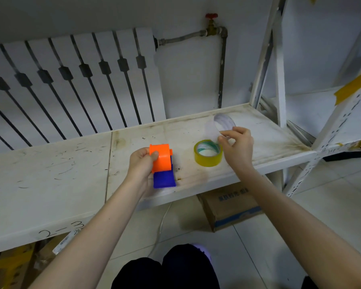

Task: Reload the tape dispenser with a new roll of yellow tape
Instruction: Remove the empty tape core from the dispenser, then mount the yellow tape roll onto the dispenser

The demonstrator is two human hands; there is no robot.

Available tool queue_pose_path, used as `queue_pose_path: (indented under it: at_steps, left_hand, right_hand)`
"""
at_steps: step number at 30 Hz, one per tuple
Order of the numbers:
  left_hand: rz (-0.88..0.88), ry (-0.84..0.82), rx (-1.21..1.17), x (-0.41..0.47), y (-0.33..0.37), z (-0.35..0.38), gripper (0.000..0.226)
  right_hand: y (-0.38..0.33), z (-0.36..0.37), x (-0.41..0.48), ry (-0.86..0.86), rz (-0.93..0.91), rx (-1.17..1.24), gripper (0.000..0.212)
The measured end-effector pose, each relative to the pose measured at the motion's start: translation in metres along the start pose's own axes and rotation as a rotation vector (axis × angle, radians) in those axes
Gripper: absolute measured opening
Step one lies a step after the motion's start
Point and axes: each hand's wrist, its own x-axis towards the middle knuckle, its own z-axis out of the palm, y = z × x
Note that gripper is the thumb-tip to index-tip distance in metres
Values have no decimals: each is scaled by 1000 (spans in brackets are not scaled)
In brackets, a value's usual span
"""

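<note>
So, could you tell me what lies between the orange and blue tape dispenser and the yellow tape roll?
Only bare, stained white shelf separates the orange and blue tape dispenser from the yellow tape roll, per the head view.

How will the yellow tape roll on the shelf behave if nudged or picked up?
The yellow tape roll lies flat on the shelf, so a nudge would probably slide it rather than roll it. It is a hollow ring, so likely light and easy to pinch. Its glossy band may be a bit slippery.

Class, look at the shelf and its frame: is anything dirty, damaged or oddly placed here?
Yes. The white shelf is scuffed with dark marks and carries brown stains, heaviest toward its right end. On the upright post at right, a strip of yellow tape sits crooked. The yellow tape roll itself looks intact.
</note>
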Motion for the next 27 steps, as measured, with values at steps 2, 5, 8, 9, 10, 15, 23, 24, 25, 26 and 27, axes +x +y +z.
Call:
queue_pose_path:
  at_steps: [2, 5, 8, 9, 10, 15, 23, 24, 25, 26, 27]
  left_hand:
    - [2, -24, -16, 0, 1, 1, 21]
    - [12, -48, -33, 1, 1, 2, 19]
    - [7, -45, -56, 3, 0, 1, 17]
    - [4, -46, -63, 4, 0, 0, 15]
    - [3, -45, -67, 4, 0, -1, 13]
    - [-7, -7, -64, 6, -1, -8, 18]
    - [-29, 23, -100, 11, -7, -11, 8]
    - [-37, 38, -99, 11, -7, -11, 9]
    - [-42, 56, -85, 12, -6, -12, 13]
    - [-47, 70, -60, 13, -6, -14, 17]
    - [-54, 79, -36, 14, -6, -15, 20]
  right_hand:
    - [17, -6, 13, 5, 89, -38, 19]
    - [41, -12, 24, -5, 166, -156, 21]
    - [60, -16, 27, 3, 179, -266, 21]
    - [63, -18, 28, 11, 181, -300, 21]
    - [66, -20, 30, 17, 185, -328, 21]
    - [72, -24, 37, -80, 229, -414, 25]
    - [33, 23, 6, -303, -201, -372, 31]
    - [30, 28, 2, -359, -233, -416, 34]
    - [30, 33, 0, -404, -259, -497, 38]
    - [30, 36, -2, -448, -267, -585, 41]
    - [31, 39, -4, -491, -258, -650, 44]
